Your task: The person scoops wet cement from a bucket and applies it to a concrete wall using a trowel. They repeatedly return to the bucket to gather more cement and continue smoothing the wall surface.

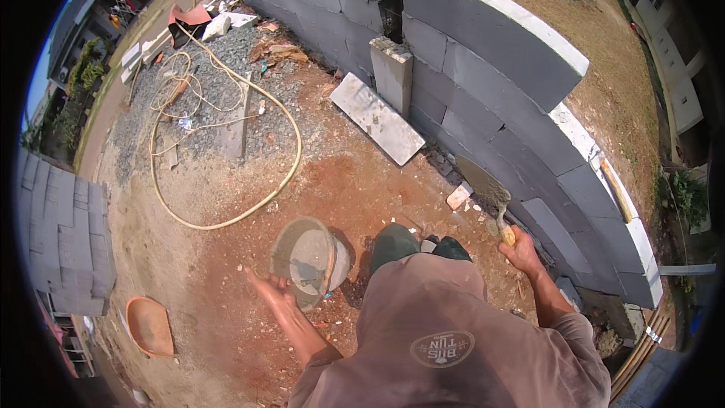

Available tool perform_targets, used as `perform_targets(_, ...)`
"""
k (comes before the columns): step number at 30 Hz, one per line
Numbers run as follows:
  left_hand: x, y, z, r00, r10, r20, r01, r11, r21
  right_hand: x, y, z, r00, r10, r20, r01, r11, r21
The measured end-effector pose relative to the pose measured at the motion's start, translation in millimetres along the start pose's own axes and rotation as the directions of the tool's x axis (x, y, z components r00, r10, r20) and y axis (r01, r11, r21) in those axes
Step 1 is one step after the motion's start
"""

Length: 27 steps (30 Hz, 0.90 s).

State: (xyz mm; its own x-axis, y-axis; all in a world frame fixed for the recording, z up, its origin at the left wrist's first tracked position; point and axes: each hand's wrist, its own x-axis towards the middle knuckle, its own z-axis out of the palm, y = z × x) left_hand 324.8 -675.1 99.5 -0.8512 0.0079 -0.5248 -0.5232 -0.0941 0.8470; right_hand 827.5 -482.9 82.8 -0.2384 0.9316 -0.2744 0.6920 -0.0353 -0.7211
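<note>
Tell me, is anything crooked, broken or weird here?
Yes. A pale block lies slanted at the foot of the gray wall, out of line with its neat rows. A yellowish hose sprawls in untidy loops over the ground. The trowel in the right hand looks grimy, too.

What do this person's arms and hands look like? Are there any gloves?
No gloves: the left hand and right hand are both bare. The dusty brown shirt has short sleeves that leave the lower arms uncovered, and an oval print marks its cloth.
</note>
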Motion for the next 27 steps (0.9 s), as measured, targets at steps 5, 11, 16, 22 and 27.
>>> perform_targets(5,-35.1,4.5,158.7,0.969,0.007,0.246,0.040,0.982,-0.186,188.3,-216.4,45.1,0.813,-0.319,0.488,0.279,0.948,0.155)
perform_targets(11,-25.8,6.1,322.4,0.771,-0.040,0.636,0.181,0.971,-0.158,308.7,-321.6,89.8,0.526,-0.633,0.568,0.467,0.773,0.429)
perform_targets(16,-22.7,-6.3,425.3,0.651,-0.101,0.752,0.214,0.975,-0.055,390.5,-329.4,76.9,0.445,-0.537,0.717,0.539,0.800,0.265)
perform_targets(22,-26.8,-0.9,534.3,0.542,-0.069,0.838,0.176,0.984,-0.033,480.5,-340.7,55.4,0.636,-0.705,0.315,0.598,0.708,0.377)
perform_targets(27,-18.0,7.1,590.8,0.482,-0.083,0.872,0.017,0.996,0.085,534.6,-360.7,23.9,0.535,-0.419,0.734,0.049,0.882,0.468)
